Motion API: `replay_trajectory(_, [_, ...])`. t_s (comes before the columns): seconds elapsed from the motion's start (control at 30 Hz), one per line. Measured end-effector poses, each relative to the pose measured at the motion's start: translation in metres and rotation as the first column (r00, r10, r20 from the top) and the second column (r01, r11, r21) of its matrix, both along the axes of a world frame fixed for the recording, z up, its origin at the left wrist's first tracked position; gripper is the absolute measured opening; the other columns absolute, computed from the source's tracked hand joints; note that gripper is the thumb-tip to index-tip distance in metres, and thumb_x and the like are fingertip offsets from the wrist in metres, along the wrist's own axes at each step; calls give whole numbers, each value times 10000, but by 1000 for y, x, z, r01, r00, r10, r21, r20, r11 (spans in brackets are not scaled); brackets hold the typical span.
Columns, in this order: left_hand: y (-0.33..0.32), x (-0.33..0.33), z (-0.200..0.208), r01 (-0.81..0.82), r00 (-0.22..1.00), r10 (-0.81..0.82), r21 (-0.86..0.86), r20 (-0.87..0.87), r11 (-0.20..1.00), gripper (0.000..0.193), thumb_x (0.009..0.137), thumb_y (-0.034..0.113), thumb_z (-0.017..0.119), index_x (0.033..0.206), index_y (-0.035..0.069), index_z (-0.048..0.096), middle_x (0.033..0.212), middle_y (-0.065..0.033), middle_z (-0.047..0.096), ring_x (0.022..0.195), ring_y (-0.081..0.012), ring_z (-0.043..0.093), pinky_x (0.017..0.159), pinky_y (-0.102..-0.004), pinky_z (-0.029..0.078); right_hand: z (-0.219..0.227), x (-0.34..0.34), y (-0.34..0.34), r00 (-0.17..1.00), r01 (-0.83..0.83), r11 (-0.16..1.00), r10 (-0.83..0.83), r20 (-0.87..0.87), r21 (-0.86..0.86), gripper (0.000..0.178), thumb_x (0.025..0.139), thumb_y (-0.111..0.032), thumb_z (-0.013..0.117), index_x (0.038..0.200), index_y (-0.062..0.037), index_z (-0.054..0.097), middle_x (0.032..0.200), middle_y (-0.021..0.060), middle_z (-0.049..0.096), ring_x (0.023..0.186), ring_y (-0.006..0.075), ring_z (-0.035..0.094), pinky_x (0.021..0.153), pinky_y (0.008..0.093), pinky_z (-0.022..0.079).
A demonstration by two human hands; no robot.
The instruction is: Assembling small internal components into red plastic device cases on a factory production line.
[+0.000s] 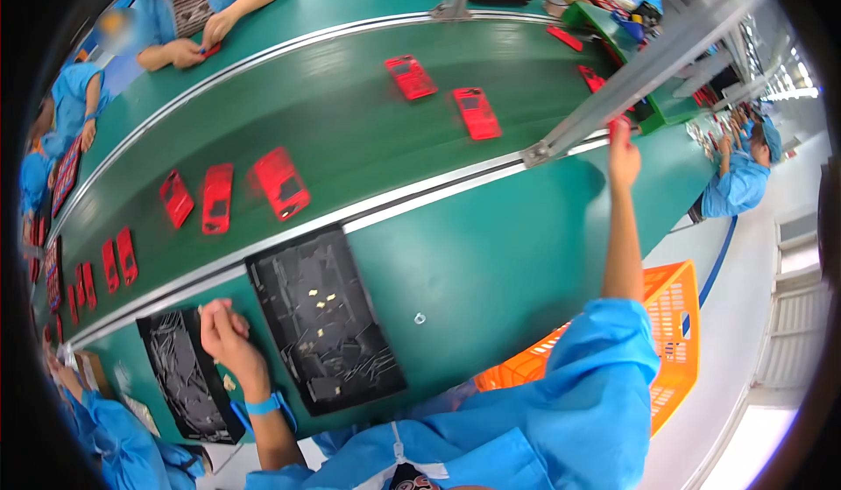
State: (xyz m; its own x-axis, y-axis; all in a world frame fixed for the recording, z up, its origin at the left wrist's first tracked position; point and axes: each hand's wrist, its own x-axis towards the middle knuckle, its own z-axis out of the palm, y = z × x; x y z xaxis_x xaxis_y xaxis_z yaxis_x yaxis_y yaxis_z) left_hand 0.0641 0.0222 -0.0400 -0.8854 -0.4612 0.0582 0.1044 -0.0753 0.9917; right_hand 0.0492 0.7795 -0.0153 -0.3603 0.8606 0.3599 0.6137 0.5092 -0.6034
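Note:
My right arm stretches far out over the green workbench point(438, 253) to the belt's edge. There my right hand point(624, 159) is closed on a red plastic casing point(618, 126), beside the foot of a metal post. My left hand point(229, 339), with a blue band at the wrist, hovers over the gap between two black trays. Its fingers are curled together, and whatever they may hold is too small to make out. The larger tray point(385, 383) contains dark flat pieces and several small yellowish bits. More dark pieces fill the smaller tray point(229, 433).
Red casings point(280, 183) lie spread along the green conveyor belt point(342, 140). A metal post point(648, 61) slants across the right side. An orange crate point(674, 350) stands by my right elbow. A small clear ring point(420, 318) lies on the bench. Co-workers sit across and at both sides.

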Motion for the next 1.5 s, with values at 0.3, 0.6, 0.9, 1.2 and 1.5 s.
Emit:
replay_trajectory(0.3, [9, -34, 35, 184, 979, -187, -39, -84, 982, 203, 1063, 149, 566, 936, 5, 632, 641, 26, 461, 555, -43, 398, 510, -225, 300, 19, 98, -264, 839, -486, 861, 508, 193, -154, 447, 973, -458, 683, 968, -18, 606, 771, 208, 670, 716, 345, 694, 635, 441, 519])
replay_trajectory(0.6, [15, -18, 34, 322, 938, -330, -86, -105, 943, 157, 1042, 125, 589, 950, 22, 665, 665, 46, 515, 565, -13, 413, 507, -205, 278, 11, 68, -354, 709, -658, 753, 622, 332, -3, 414, 1051, -382, 537, 1010, 30, 539, 894, 272, 641, 853, 453, 632, 763, 544, 501])
replay_trajectory(0.9, [35, 0, 70, 648, 739, -669, -191, -79, 737, 153, 996, 119, 680, 1094, 1, 684, 792, 46, 604, 711, -22, 528, 623, -209, 416, 63, 53, -440, 398, -911, 392, 917, 28, 130, 195, 956, -161, 692, 1030, 2, 614, 905, 199, 620, 831, 398, 615, 735, 460, 509])
replay_trajectory(1.2, [40, -2, 105, 511, 852, -511, -34, -113, 859, 199, 980, 142, 713, 1106, -12, 706, 945, 10, 713, 847, -44, 629, 758, -220, 503, 88, 32, -499, 163, -985, 129, 905, -392, -112, 195, 1039, -120, 559, 1172, 9, 621, 986, 207, 701, 897, 330, 711, 773, 393, 550])
replay_trajectory(1.5, [31, -36, 131, 426, 890, -271, 457, -367, 781, 216, 982, 104, 653, 1168, -4, 637, 1079, -98, 709, 969, -207, 717, 824, -371, 600, 48, 38, -520, -162, -983, -179, 943, 289, 33, 181, 870, -136, 728, 1033, -60, 705, 911, 128, 640, 894, 344, 663, 764, 451, 540])
